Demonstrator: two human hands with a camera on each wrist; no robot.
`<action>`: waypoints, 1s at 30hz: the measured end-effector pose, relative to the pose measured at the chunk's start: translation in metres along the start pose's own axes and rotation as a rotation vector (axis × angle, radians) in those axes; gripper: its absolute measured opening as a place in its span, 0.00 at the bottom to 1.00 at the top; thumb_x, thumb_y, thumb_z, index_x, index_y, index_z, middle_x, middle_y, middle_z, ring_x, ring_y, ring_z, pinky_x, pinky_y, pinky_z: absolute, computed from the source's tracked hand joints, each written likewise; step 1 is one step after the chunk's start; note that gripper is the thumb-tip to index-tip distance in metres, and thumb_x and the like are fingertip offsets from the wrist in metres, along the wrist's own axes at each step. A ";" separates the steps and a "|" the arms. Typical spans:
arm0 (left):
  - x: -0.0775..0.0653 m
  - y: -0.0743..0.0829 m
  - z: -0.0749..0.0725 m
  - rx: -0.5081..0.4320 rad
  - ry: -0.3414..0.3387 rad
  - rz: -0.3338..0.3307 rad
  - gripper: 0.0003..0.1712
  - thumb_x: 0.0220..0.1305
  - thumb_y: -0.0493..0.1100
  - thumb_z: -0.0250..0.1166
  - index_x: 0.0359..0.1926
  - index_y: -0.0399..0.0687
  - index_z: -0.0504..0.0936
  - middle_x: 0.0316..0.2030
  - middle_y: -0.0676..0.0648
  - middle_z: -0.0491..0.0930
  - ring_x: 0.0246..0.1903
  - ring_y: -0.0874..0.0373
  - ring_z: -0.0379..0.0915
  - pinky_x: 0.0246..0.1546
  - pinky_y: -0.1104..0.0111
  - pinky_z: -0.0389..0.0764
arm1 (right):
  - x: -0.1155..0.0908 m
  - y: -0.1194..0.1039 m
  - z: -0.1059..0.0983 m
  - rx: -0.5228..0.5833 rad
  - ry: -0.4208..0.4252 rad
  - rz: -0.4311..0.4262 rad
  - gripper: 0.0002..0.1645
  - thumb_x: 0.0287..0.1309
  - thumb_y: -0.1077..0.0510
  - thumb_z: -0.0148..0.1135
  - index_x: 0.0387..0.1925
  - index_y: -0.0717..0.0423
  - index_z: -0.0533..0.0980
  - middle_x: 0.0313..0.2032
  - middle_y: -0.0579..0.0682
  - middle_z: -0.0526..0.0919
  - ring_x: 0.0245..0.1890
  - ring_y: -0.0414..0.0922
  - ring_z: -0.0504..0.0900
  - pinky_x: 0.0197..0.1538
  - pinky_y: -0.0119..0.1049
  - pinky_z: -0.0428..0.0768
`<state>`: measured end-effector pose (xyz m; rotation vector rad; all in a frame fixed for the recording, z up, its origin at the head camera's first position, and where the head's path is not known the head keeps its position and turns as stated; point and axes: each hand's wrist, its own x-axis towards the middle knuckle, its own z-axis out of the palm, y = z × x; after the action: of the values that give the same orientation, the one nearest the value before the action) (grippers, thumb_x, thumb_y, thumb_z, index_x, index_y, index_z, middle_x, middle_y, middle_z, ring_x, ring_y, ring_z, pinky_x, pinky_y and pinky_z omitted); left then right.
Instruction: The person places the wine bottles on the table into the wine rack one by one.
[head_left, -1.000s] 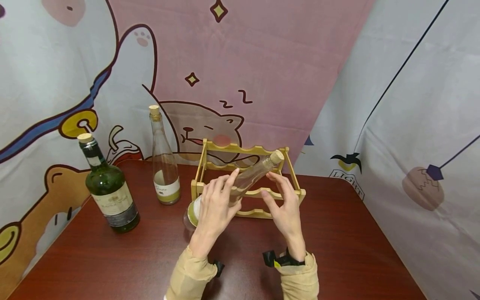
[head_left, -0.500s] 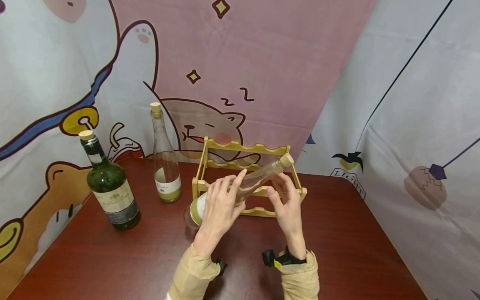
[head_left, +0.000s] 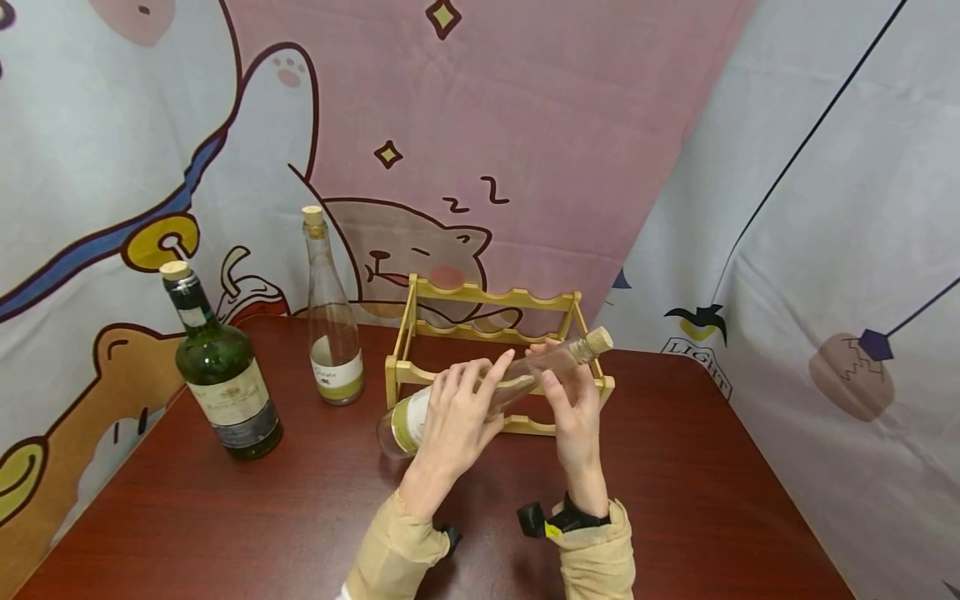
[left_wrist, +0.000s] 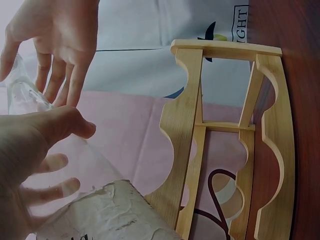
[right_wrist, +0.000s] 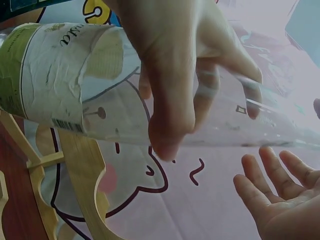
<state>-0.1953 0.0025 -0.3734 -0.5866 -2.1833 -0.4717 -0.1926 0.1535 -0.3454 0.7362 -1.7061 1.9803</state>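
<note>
A clear glass bottle [head_left: 411,421] with a cork and a white-and-green label lies tilted in the air, its corked neck to the right, in front of the wooden wine rack [head_left: 495,296]. My left hand [head_left: 461,421] grips the bottle's body from above, thumb on one side and fingers on the other. Around the neck, my right hand [head_left: 577,421] is spread, with the thumb in front and fingers behind. In the right wrist view, the right hand's fingers [right_wrist: 285,190] are loosely extended beneath the neck; whether they touch the glass is hard to tell.
At the left of the dark red table [head_left: 675,500] a green corked wine bottle [head_left: 225,383] stands upright. Beside it is another clear corked bottle [head_left: 333,350]. A patterned cloth [head_left: 562,125] hangs behind the table.
The held bottle has moved right and its neck has tipped lower. My left hand has moved right with it, and the neck now lies between the right hand's thumb and fingers.
</note>
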 end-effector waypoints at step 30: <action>-0.003 0.016 0.006 0.105 -0.041 0.096 0.49 0.38 0.50 0.76 0.64 0.60 0.63 0.44 0.50 0.74 0.41 0.53 0.70 0.42 0.60 0.73 | 0.000 0.003 0.014 0.538 0.224 -0.179 0.09 0.60 0.70 0.50 0.37 0.62 0.77 0.33 0.51 0.82 0.36 0.46 0.80 0.46 0.34 0.81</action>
<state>-0.1888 0.0182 -0.3773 -0.6456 -2.1923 -0.2947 -0.1934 0.1394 -0.3465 0.7690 -0.9479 2.3085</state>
